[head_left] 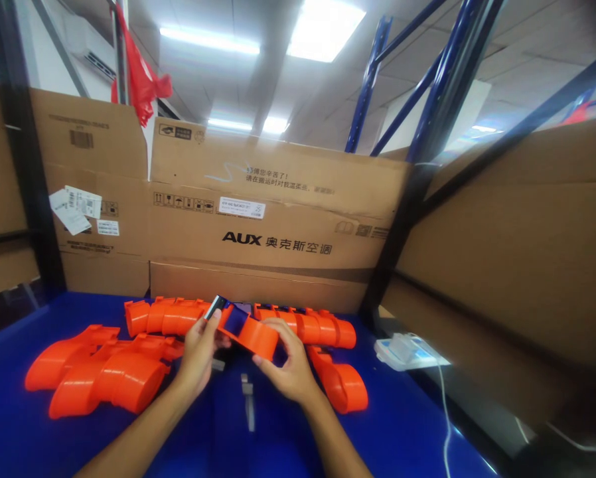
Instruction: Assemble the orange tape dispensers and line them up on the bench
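Over a blue table (392, 431) both my hands hold one orange plastic part (251, 332), curved with a round end. My left hand (198, 355) grips its left end, where a small dark and silver metal piece (216, 306) sits at my fingertips. My right hand (285, 365) holds the round right end from below. Behind my hands lies a row of matching orange parts (178, 315), with more (322, 328) to the right. A pile of larger orange parts (109, 375) lies at the left. One further orange part (342, 385) rests just right of my right hand.
Small grey metal pieces (248, 398) lie on the table below my hands. A white device (405, 350) with a cable sits at the table's right edge. Cardboard boxes (273, 226) wall in the back and the right side. Dark shelf posts (397, 232) stand at the corners.
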`<state>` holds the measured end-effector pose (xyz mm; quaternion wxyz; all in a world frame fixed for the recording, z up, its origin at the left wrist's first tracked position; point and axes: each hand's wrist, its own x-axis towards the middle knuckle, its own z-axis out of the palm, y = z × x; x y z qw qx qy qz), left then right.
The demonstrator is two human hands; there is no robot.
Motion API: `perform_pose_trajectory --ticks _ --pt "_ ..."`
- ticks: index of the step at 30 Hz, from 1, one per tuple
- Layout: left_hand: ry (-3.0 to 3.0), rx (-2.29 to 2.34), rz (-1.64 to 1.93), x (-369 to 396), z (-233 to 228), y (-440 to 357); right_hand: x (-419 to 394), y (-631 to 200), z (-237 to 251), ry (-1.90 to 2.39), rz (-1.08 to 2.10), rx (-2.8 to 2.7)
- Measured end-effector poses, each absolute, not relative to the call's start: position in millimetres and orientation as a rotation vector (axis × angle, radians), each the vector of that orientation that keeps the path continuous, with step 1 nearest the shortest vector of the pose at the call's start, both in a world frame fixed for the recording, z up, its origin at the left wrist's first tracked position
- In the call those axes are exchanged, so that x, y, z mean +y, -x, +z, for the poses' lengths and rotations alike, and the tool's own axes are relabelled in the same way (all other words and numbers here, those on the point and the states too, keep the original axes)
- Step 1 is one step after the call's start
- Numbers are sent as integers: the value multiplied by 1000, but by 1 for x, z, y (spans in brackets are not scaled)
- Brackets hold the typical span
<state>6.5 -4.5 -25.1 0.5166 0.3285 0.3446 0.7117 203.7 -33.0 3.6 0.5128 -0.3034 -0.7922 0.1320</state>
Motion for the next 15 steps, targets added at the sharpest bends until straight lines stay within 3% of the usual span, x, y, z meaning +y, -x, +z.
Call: perform_pose_trajectory --ticks 9,15 --pt "-914 781 1630 -6 -22 -3 -37 -209 -1 865 246 -1716" --pt "-1601 1188 1713 0 -21 18 -59 -256 31 1040 156 -1387"
